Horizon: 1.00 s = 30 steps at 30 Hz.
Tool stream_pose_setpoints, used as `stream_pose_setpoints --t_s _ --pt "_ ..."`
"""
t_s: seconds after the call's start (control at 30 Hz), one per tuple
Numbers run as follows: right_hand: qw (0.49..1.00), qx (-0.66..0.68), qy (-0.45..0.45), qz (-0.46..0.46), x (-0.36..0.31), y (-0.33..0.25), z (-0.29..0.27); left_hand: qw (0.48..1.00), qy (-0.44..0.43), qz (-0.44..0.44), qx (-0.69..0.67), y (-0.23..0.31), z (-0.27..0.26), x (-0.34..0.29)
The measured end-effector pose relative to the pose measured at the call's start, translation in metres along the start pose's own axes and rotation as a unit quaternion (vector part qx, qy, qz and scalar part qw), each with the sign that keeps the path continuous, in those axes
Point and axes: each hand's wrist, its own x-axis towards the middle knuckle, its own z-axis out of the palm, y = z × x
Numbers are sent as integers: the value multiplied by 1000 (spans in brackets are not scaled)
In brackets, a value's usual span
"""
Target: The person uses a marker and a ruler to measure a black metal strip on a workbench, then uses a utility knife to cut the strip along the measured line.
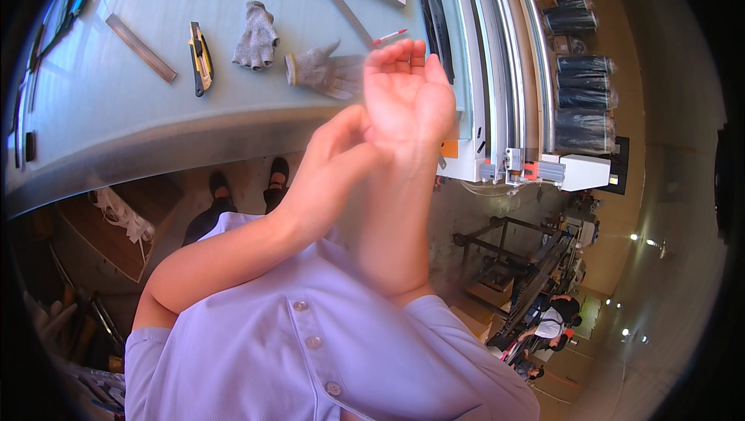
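While the right hand is held palm up at the near part of the table, its fingers are slightly curled and close together, the thumb standing apart on the right, and nothing lies in the palm. The left hand reaches across to the right wrist, its fingers bent and touching the skin there; blur hides their tips, so I cannot tell whether they pinch or only rest.

Just left of the right fingers lies a grey glove, its far end passing behind them in this view, so contact is unclear. Farther left of those fingers is a second glove, crumpled, and beyond it a yellow and black box cutter. Farthest left of these is a narrow metal strip. Just beyond the right fingertips lies a red and white pen, with a ruler slanting away beside it. Silver rails run well to the fingers' right.
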Motion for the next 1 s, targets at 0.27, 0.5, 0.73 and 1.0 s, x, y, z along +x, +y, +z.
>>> stream_pose_setpoints --t_s 0.27,0.5,0.73,1.0 --pt "999 -27 -2 -31 13 4 -22 996 -8 27 84 -26 -22 13" --pt "984 -177 -15 9 57 -17 -104 960 -19 -65 271 -44 -78 28" --pt "806 -549 -131 175 35 3 -137 932 38 -32 360 -71 -135 38" --pt "-21 -664 -741 -95 11 201 65 933 13 -59 355 -85 -139 43"
